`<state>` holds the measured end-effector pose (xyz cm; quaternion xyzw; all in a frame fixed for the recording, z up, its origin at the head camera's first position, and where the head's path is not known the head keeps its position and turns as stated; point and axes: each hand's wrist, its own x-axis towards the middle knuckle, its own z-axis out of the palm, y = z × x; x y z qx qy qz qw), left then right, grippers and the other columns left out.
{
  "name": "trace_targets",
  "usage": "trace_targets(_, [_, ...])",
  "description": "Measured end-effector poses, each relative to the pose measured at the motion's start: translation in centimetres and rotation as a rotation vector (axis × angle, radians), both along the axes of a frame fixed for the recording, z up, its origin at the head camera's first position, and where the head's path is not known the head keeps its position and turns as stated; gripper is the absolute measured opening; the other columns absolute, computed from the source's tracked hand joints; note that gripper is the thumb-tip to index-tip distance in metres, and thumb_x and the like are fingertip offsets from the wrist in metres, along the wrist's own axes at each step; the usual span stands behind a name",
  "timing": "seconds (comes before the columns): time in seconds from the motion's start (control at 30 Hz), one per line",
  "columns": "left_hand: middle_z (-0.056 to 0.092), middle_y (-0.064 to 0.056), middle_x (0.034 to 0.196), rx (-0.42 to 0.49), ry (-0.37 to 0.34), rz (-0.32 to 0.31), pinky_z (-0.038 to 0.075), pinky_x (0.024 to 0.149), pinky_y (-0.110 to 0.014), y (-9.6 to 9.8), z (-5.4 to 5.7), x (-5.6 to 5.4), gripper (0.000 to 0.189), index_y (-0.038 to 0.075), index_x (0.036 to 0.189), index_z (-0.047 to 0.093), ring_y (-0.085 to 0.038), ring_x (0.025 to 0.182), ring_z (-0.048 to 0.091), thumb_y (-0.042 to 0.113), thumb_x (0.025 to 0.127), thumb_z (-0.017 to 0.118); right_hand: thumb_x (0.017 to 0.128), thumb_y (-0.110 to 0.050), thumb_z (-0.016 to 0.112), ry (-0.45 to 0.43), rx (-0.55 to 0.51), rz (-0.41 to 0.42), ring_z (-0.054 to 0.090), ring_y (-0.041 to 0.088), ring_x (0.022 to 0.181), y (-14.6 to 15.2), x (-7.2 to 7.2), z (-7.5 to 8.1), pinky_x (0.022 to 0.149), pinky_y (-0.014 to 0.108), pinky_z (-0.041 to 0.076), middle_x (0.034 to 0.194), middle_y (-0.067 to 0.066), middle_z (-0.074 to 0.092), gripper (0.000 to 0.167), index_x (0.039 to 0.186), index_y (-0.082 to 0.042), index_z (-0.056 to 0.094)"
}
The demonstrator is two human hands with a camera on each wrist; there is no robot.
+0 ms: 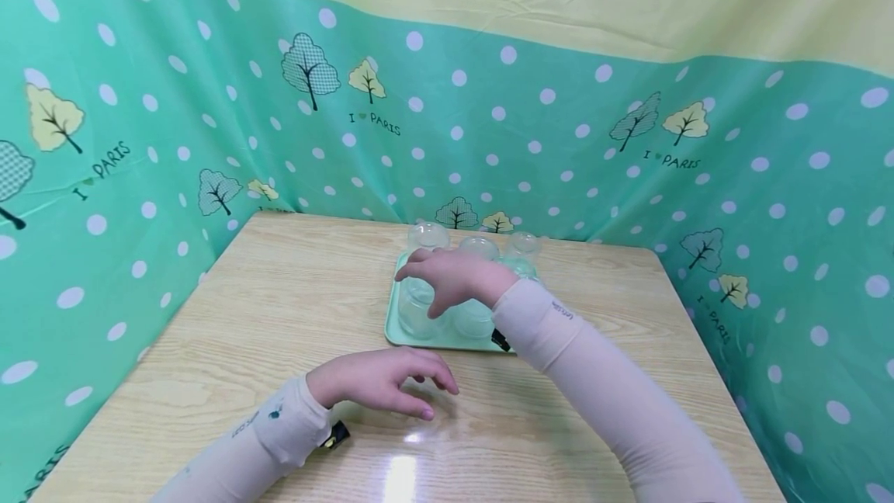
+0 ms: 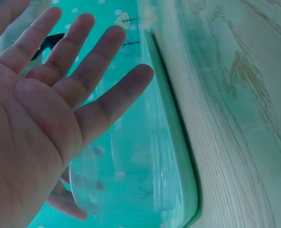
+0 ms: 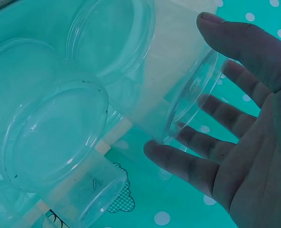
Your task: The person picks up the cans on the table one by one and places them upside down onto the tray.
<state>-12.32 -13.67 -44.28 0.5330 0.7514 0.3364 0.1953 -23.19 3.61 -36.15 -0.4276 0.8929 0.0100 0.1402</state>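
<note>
Several clear plastic cups stand on a light green tray (image 1: 447, 345). Spread out over the tray's left part is my right hand (image 1: 457, 278), just above the front-left clear cup (image 1: 412, 320). In the right wrist view, its fingertips (image 3: 154, 149) come close round the end of a clear cup (image 3: 154, 104), without curling onto it. My left hand (image 1: 391, 381) hovers over the table in front of the tray, its fingers loosely extended and holding nothing. The left wrist view shows its palm and spread fingers (image 2: 116, 102), with a cup (image 2: 130, 185) on the tray beyond.
Beside the front-left cup is another clear cup (image 1: 471, 320), partly behind my right wrist. More clear cups (image 1: 429, 235) stand in the tray's back row. The light wooden table (image 1: 279, 293) reaches back to a green dotted cloth (image 1: 545, 146) hanging around it.
</note>
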Motion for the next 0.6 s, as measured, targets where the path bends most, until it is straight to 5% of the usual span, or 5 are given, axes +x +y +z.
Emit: trace_targets(0.6, [0.063, 0.011, 0.130, -0.010, 0.032, -0.015, 0.053, 0.102, -0.032, 0.16, 0.11, 0.14, 0.037, 0.015, 0.132, 0.064, -0.003, 0.119, 0.058, 0.025, 0.097, 0.073, 0.083, -0.027, 0.085, -0.033, 0.012, -0.002, 0.055, 0.020, 0.129, -0.64, 0.03, -0.10, 0.091, 0.037, 0.056, 0.156, -0.002, 0.044, 0.076, 0.150, -0.033, 0.050])
